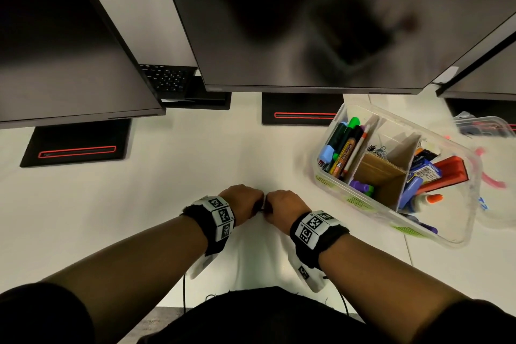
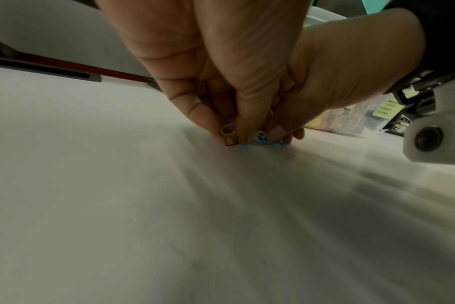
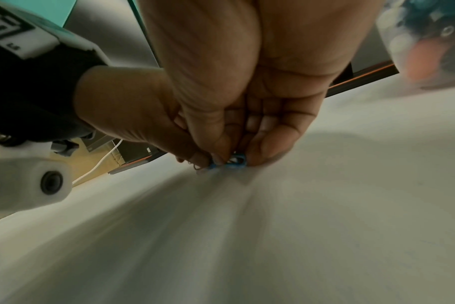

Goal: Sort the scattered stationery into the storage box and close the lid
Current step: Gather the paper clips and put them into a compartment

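Open desk [image 1: 173,176] lies left of and ahead of the hands; the storage box [image 1: 332,120] blocks the right, seemingly lidless, and the low monitors [image 1: 279,36] overhang behind it.

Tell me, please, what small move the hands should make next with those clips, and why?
Probably lift the pinched paper clips and carry them to the storage box. Both the left hand and the right hand already pinch them against the desk, and the box stands open with loose clips in its middle compartment.
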